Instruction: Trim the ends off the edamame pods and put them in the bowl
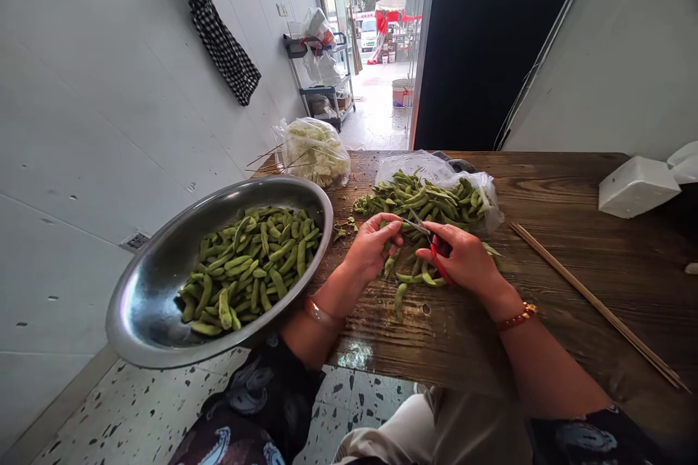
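My left hand (374,245) is closed on a green edamame pod (384,227), only partly visible between the fingers. In my right hand (463,254) is a pair of scissors (438,261) with red handles. Their blades are parted and point left, right by the pod at my left fingertips. Behind both hands lies a heap of edamame pods (425,197), partly on a clear plastic bag (414,166). A few loose pods (400,301) rest on the table under and in front of my hands. To the left, a large steel bowl (147,305) holds many pods.
The wooden table (545,232) carries a bundle of thin sticks (594,298) on the right and a white box (638,185) at far right. A bag of pale green vegetables (316,151) stands behind the bowl. Beyond is a shelf cart (321,80) by the doorway.
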Demonstrator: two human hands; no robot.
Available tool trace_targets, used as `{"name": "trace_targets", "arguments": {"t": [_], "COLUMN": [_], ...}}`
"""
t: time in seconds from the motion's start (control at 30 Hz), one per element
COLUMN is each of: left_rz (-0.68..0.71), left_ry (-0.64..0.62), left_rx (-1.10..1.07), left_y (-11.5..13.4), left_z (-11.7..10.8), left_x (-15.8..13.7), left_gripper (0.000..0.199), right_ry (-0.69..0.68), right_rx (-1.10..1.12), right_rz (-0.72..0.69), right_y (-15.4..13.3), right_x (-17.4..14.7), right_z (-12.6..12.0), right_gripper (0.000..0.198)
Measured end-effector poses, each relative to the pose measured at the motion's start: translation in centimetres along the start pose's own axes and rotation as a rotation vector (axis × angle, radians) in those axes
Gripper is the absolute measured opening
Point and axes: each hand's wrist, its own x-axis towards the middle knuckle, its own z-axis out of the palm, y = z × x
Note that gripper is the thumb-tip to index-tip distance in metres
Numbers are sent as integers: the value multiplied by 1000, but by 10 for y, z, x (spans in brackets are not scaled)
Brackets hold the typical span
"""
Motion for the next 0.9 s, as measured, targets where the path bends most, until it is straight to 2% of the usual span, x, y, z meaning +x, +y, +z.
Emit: {"name": "trace_targets", "arguments": {"t": [0.2, 0.4, 0.6, 0.9], "left_rz": [-47, -24, -55, 106], "left_ry": [-69, -71, -73, 24], "left_rx": [27, 25, 61, 150], "left_y": [-6, -5, -4, 2], "left_z": [6, 8, 10, 2], "left_x": [-3, -5, -7, 0], "left_gripper": [29, 29, 30, 23], "right_ry": [42, 48, 77, 43], "right_rx": [51, 44, 43, -3], "right_rz": [-17, -46, -16, -4], "right_y": [1, 0, 3, 3], "right_x": [0, 0, -1, -1], "right_z": [1, 2, 3, 1], "right_gripper": [55, 55, 51, 46]}}
